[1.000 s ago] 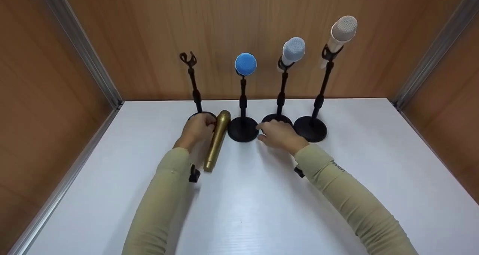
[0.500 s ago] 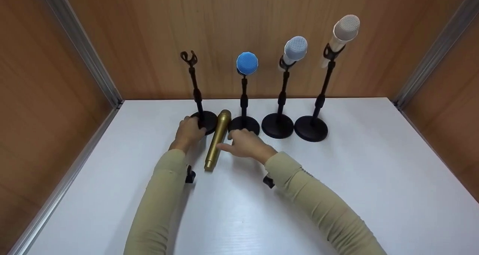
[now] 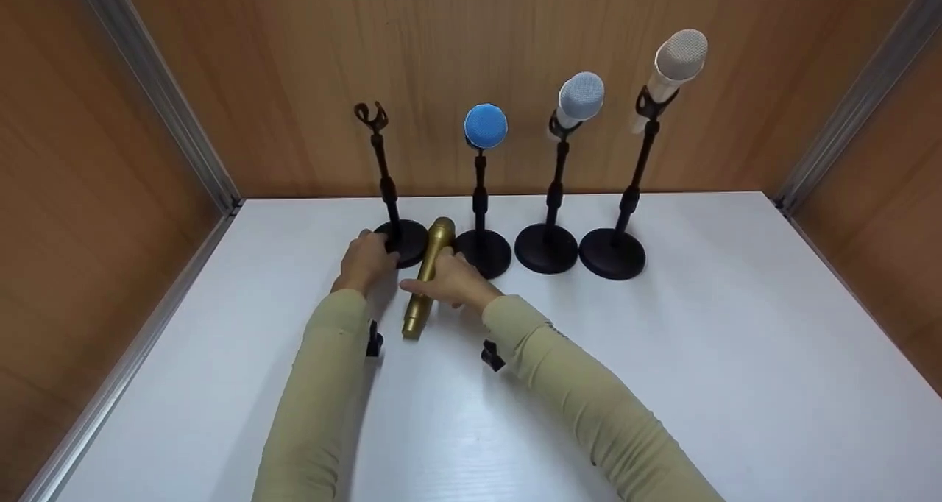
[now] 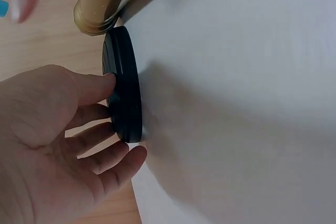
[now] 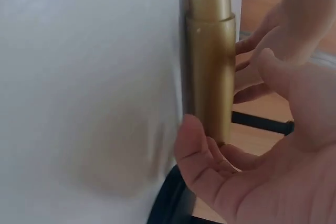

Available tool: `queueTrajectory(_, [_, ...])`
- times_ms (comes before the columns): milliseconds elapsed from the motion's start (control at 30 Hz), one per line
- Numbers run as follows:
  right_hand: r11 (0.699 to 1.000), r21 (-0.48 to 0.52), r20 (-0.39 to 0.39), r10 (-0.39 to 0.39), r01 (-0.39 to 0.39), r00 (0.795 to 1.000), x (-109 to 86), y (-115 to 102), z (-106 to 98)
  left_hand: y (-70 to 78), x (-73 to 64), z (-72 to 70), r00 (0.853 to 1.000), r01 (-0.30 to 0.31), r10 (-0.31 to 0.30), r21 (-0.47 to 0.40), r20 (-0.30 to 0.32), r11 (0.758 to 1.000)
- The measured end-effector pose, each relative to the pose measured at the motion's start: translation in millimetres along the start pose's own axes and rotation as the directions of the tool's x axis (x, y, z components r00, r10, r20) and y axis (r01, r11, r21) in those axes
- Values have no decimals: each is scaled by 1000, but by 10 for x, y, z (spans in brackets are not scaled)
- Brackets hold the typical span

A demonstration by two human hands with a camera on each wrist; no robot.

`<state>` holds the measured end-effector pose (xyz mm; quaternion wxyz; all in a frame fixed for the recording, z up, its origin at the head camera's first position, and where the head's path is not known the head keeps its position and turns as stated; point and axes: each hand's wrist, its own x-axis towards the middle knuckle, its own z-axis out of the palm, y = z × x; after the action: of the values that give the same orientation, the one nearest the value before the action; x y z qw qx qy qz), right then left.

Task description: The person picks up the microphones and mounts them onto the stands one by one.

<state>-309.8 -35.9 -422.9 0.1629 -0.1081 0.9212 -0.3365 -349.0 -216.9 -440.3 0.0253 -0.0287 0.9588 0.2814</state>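
Observation:
A gold handheld microphone [image 3: 417, 316] lies on the white table, beside the base of the leftmost black microphone stand [image 3: 385, 182], whose clip holds nothing. My left hand [image 3: 364, 263] grips that stand's round base [image 4: 125, 90], thumb and fingers around its edge in the left wrist view. Over the gold microphone reaches my right hand [image 3: 456, 280]. Its fingers are at the microphone's body in the right wrist view, while the thumb [image 5: 275, 72] stays apart from it. Contact of those fingers with the microphone cannot be told.
To the right stand several items in a row: a blue-headed microphone [image 3: 486, 126], a pale blue one [image 3: 581, 97] and a white one [image 3: 680, 55], each on a black stand. Wood-grain panels [image 3: 294, 82] enclose the white table [image 3: 699, 355] at the back and sides.
My right hand has swept left from the third stand's base to the gold microphone. The left hand has shifted slightly left along the leftmost stand's base.

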Motion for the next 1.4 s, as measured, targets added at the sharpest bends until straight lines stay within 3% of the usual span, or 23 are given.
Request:
queueTrajectory(300, [992,104,-57,76,-70,995,141,47,90,-2,2,4,1000,-12,13,15,-3,1000])
queueTrajectory(567, [993,95,-109,81,-70,991,176,29,96,27,-3,-12,1000,4,-4,27,0,1000])
queueTrajectory(1033, [962,271,12,39,-41,999,149,155,-63,48,-13,-5,1000,-7,8,35,-9,999])
queueTrajectory(1400, [878,478,145,-113,30,983,133,260,-215,37,-33,10,1000,28,-28,-10,1,1000])
